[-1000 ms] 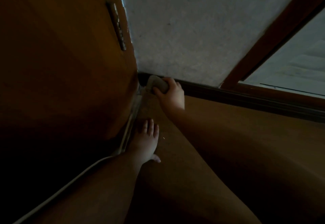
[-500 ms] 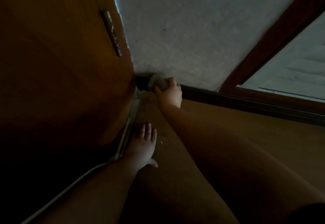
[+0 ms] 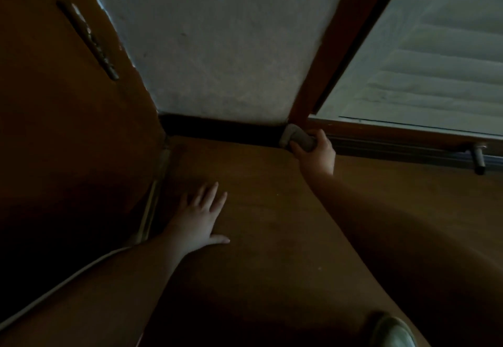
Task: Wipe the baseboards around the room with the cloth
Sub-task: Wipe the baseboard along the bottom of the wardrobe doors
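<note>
The left hand (image 3: pixel 200 220) is lying flat on the floor (image 3: pixel 272 237), fingers spread, bracing. Across the dark baseboard (image 3: pixel 223 128), the right hand (image 3: pixel 315 153) is gripping the cloth (image 3: pixel 296 137), pressing it against the board's right end; firm, even pressure along the top edge would probably be serving best.

Overall: dim, underexposed, with a warm brown cast.
Light source: the window (image 3: pixel 435 55) at upper right, pale and hazy.
Brightest areas: the window and the white wall (image 3: pixel 217 41).
Shadows: deepest at lower left and along the baseboard (image 3: pixel 223 128).
Sharpness: soft throughout, grainy in dark parts.
Distortion: wide-angle; straight edges lean and splay near the borders.
</note>
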Tool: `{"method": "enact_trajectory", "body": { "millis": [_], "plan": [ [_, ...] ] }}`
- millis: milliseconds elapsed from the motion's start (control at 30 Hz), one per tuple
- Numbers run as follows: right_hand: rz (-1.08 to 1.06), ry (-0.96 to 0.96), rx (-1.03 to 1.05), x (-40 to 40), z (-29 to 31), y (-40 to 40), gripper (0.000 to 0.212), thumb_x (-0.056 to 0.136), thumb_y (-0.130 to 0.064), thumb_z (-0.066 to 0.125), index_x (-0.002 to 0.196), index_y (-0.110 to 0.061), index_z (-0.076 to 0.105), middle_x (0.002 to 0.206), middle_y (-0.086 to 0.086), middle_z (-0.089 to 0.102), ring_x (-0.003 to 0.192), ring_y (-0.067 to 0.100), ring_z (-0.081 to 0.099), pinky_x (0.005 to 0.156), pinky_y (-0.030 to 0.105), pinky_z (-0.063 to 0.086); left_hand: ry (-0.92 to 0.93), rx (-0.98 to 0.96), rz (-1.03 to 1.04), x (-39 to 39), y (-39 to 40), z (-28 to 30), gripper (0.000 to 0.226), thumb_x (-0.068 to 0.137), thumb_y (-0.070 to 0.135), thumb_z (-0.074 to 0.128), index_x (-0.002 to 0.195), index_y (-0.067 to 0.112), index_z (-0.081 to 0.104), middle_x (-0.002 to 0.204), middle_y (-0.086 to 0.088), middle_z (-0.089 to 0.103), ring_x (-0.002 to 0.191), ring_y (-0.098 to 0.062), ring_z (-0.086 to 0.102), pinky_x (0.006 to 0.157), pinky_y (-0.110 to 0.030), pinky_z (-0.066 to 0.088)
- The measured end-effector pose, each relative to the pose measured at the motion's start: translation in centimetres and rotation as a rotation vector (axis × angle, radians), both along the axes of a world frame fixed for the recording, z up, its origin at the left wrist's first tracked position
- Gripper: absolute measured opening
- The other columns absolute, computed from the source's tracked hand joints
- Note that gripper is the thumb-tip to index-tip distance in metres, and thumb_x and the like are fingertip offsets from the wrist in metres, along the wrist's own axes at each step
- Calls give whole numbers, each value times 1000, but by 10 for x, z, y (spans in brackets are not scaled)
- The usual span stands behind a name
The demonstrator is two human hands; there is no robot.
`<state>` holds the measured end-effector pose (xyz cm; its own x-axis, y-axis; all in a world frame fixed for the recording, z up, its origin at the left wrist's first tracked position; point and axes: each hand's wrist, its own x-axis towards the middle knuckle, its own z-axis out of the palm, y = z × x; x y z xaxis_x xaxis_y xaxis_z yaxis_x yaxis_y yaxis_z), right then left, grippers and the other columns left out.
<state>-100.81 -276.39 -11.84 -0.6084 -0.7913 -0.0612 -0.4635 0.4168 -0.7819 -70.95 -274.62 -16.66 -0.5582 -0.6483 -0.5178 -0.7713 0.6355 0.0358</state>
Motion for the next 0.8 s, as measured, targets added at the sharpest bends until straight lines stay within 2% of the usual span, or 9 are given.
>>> {"method": "enact_trajectory", "body": {
  "millis": [100,233,400,467,567,633,800],
  "plan": [
    [-55,33,16,-28,0,16,34,83,-31,75,110,-24,56,108,1,58,92,14,57,68,19,41,33,39,-26,-24,5,-3,120,72,86,51,155,30,-17,161,-1,-28,150,-32,-17,116,-65,4],
    [-95,40,27,-47,0,22,36,84,-31,75,114,-23,56,112,3,58,94,15,56,73,25,45,-1,94,-88,-56,11,-8,131,66,81,64,153,31,-20,159,-1,-33,148,-33,-21,114,-68,-1],
    [-289,14,65,-55,-3,38,40,87,-32,71,120,-21,51,116,6,51,97,22,56,76,35,50,-12,82,-141,-74,5,-8,133,65,83,63,155,25,-16,160,-5,-31,148,-33,-21,113,-69,-1],
    [-293,31,102,-63,-4,54,45,87,-33,72,124,-21,50,120,4,49,96,19,55,75,32,46,-14,68,-155,-81,2,-5,128,69,82,61,156,24,-14,161,-5,-28,149,-31,-20,114,-69,1],
    [-173,68,132,-72,-4,80,55,84,-34,76,130,-22,48,117,-4,44,98,11,48,76,27,41,-11,59,-135,-96,-2,0,121,75,81,56,156,24,-13,163,-4,-24,150,-29,-18,116,-68,4],
    [-140,73,151,-72,-4,95,55,83,-34,77,129,-22,49,119,-3,46,99,11,48,76,27,41,-14,60,-102,-108,-4,4,119,76,82,53,156,24,-13,163,-4,-22,151,-29,-16,116,-67,7],
    [-129,45,152,-66,-11,125,53,83,-28,77,128,-24,49,125,0,48,102,8,45,75,17,36,-59,131,-23,-146,-3,13,127,71,82,60,155,25,-17,162,-5,-27,149,-32,-21,116,-68,8]
  ]
}}
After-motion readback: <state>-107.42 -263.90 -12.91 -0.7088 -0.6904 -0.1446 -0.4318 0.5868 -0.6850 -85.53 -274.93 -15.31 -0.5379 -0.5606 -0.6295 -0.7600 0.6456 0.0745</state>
